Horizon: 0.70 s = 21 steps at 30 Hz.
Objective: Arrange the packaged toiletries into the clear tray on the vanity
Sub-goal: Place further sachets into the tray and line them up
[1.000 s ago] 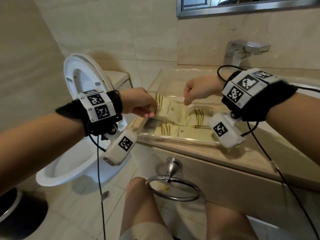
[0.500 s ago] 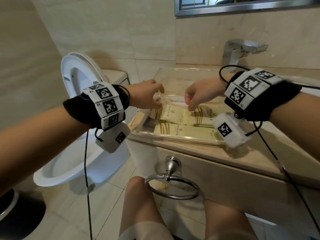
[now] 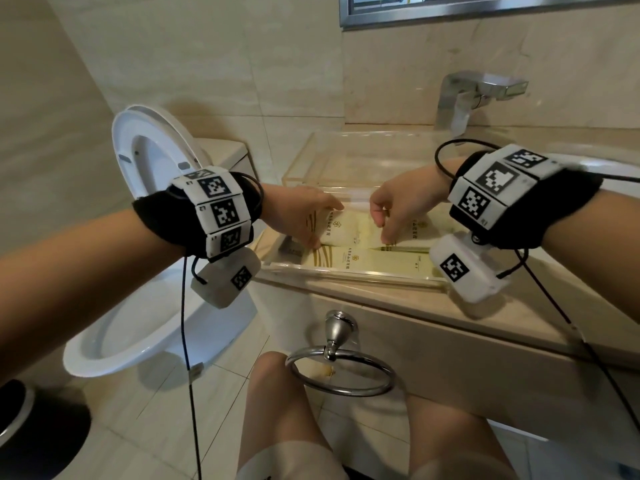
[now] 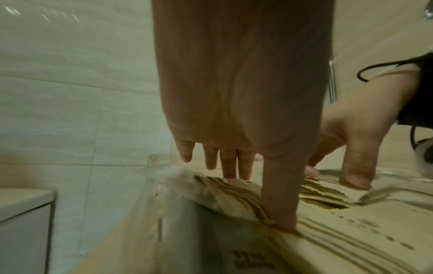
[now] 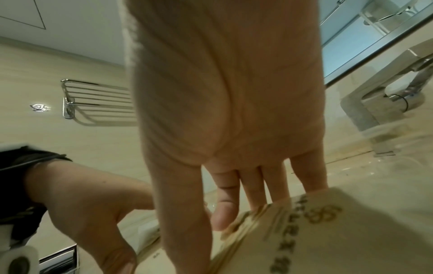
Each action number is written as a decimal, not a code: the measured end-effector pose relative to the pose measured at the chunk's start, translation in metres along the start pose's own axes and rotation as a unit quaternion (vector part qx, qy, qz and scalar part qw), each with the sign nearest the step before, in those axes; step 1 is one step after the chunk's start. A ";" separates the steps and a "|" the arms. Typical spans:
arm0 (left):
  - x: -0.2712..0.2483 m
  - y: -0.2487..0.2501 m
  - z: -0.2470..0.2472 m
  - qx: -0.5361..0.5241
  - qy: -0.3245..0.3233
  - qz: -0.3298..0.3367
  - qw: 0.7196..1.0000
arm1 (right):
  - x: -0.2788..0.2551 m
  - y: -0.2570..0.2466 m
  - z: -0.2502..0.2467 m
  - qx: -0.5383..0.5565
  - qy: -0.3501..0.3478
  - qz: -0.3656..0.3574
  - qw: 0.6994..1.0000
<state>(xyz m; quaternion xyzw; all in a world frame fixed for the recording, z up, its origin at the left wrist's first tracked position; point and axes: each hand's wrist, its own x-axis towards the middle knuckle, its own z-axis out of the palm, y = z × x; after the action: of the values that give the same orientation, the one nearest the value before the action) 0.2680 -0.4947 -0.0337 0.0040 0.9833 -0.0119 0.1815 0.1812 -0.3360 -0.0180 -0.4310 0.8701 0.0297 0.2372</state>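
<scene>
Both our hands had come lower into the clear tray (image 3: 349,273) on the counter (image 3: 491,317) than half a second earlier, settling onto the cream packets. Our left hand (image 3: 304,220), fingers straight and released, pressed one packet (image 3: 341,232) flat; our right hand (image 3: 398,209), fingers also extended, touched its neighbour (image 3: 417,233). We judged the toiletries already inside, with only squaring them up remaining.

My beige stone vanity (image 3: 398,303) carries the clear tray (image 3: 349,273) at its near left end, close to the front edge. A second clear tray (image 3: 346,140) sits just behind it; the faucet (image 3: 460,102) rises far right
</scene>
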 end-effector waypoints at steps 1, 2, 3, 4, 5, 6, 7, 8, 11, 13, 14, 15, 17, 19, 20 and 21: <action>0.001 0.000 0.000 0.006 -0.003 -0.001 1.000 | 0.000 -0.001 0.000 -0.003 -0.001 -0.002 1.000; 0.002 0.000 0.001 0.014 -0.004 0.000 1.000 | 0.000 -0.001 0.001 -0.005 -0.002 -0.005 1.000; 0.003 0.000 0.002 0.020 -0.003 0.001 1.000 | 0.000 -0.002 0.001 -0.005 -0.004 -0.006 1.000; 0.004 0.000 0.003 0.024 -0.003 0.000 1.000 | 0.000 -0.002 0.001 -0.004 -0.006 -0.007 1.000; 0.005 0.000 0.003 0.022 -0.005 -0.002 1.000 | 0.000 -0.003 0.000 -0.002 -0.007 -0.009 1.000; 0.005 0.000 0.003 0.015 -0.011 -0.005 1.000 | -0.001 -0.004 -0.001 -0.001 -0.008 -0.011 1.000; 0.004 0.000 0.001 0.001 -0.020 -0.009 1.000 | -0.001 -0.004 -0.002 -0.001 -0.008 -0.013 1.000; 0.002 -0.001 -0.002 -0.020 -0.030 -0.013 0.999 | -0.002 -0.005 -0.004 -0.001 -0.008 -0.015 1.000; -0.001 -0.009 -0.016 -0.072 -0.011 -0.032 0.997 | -0.004 -0.008 -0.010 0.001 0.007 -0.021 1.000; -0.002 -0.019 -0.024 -0.049 0.029 -0.043 0.997 | -0.003 -0.013 -0.013 -0.008 0.017 -0.023 1.000; -0.001 -0.024 -0.026 -0.030 0.038 -0.043 0.998 | -0.002 -0.016 -0.014 -0.009 0.019 -0.023 1.000; -0.001 -0.028 -0.026 -0.009 0.041 -0.037 0.998 | -0.001 -0.020 -0.015 -0.007 0.018 -0.027 0.999; 0.000 -0.033 -0.023 0.045 0.040 -0.024 0.998 | 0.002 -0.028 -0.015 -0.001 0.009 -0.039 0.999; 0.001 -0.033 -0.018 0.082 0.046 -0.026 0.995 | 0.006 -0.033 -0.014 -0.006 -0.005 -0.047 0.999; 0.001 -0.031 -0.016 0.095 0.051 -0.023 0.994 | 0.008 -0.035 -0.013 -0.011 -0.010 -0.049 0.999; 0.002 -0.030 -0.014 0.103 0.053 -0.018 0.993 | 0.010 -0.036 -0.012 -0.015 -0.015 -0.051 0.999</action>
<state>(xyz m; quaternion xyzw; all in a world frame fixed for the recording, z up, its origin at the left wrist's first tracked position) 0.2609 -0.5239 -0.0205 0.0061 0.9850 -0.1164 0.1274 0.1990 -0.3686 -0.0060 -0.4774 0.8431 0.0369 0.2449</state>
